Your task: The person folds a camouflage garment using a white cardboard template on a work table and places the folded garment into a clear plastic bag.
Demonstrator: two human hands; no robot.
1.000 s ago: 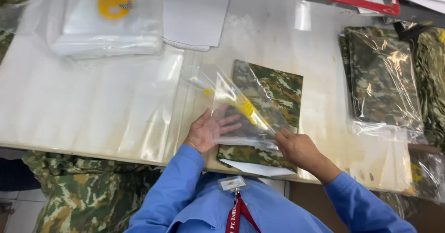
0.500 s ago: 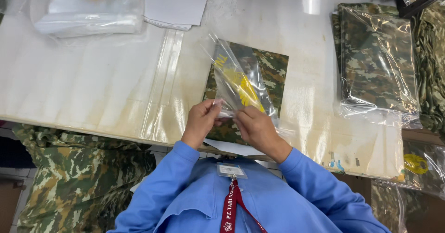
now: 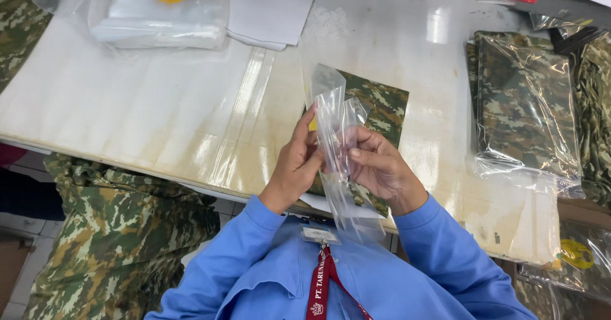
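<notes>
Both hands raised over the near table edge, working one clear thin plastic bag (image 3: 337, 161) held upright between them. Left hand (image 3: 294, 167) pinches the bag's left edge, thumb and fingertips pressed onto the film; right hand (image 3: 382, 170) pinches the right side, fingers curled in, thumb on the front film. Bag looks empty and only partly opened, top end standing up above the fingers, bottom end hanging down toward the blue-sleeved chest; a bit of yellow shows just behind the left fingers, too hidden to tell what. Directly under and behind the hands lies a folded green-brown camouflage fabric piece (image 3: 382, 106) flat on the pale worn tabletop (image 3: 159, 116), not in any bag, not touched by either hand. Judged progress: bag picked and being separated, fabric not yet inserted, sealing not done. Well right of the right hand sits a stack of camouflage pieces already wrapped in clear plastic (image 3: 525, 110), so some packed items are done. Far beyond the left hand, a pile of flat clear bags with a yellow round tag (image 3: 159, 11) on top; white paper sheets (image 3: 273, 8) just beside it. Loose camouflage cloth (image 3: 121, 231) hangs below the table edge, left of the left forearm. Red lanyard (image 3: 321, 282) on the chest.
</notes>
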